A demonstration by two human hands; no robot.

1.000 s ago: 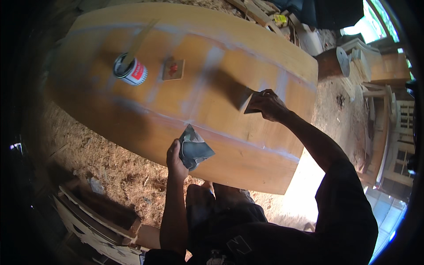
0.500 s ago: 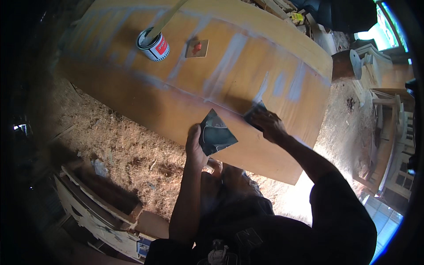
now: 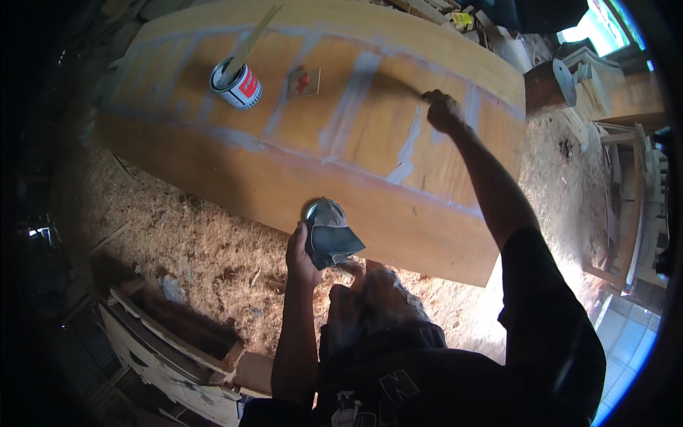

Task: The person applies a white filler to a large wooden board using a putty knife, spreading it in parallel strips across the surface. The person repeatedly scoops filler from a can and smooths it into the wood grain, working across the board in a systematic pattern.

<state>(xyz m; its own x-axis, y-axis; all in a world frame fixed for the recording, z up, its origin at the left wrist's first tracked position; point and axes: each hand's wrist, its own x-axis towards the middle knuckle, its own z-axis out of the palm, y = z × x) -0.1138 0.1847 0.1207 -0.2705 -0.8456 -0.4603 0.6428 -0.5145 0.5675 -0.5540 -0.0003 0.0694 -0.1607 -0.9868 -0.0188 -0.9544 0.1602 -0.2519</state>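
Note:
My left hand (image 3: 304, 262), low in front of the board's near edge, is closed on a dark, flat, angular sheet (image 3: 334, 243) with a grey smear on it. A round, shiny rim shows behind the sheet. My right hand (image 3: 445, 114) is out over the far right of the wooden board (image 3: 284, 174), closed round a dark flat spreader that is mostly hidden by the fingers. Closer to me than that hand, an uneven streak of pale grey filler (image 3: 405, 153) runs along the board. Other greyish bands of filler cross its surface.
An open can (image 3: 237, 89) with a flat wooden stick (image 3: 252, 44) in it stands on the board's left half. Beside it lies a small square piece (image 3: 310, 83) with a red blob. Wood shavings (image 3: 206, 238) cover the ground. Timber pieces (image 3: 167, 356) lie at lower left.
My right hand has moved away from me, from the near end of the filler streak to beyond its far end. The streak now reaches closer to me. The left hand's sheet has tilted and dropped slightly.

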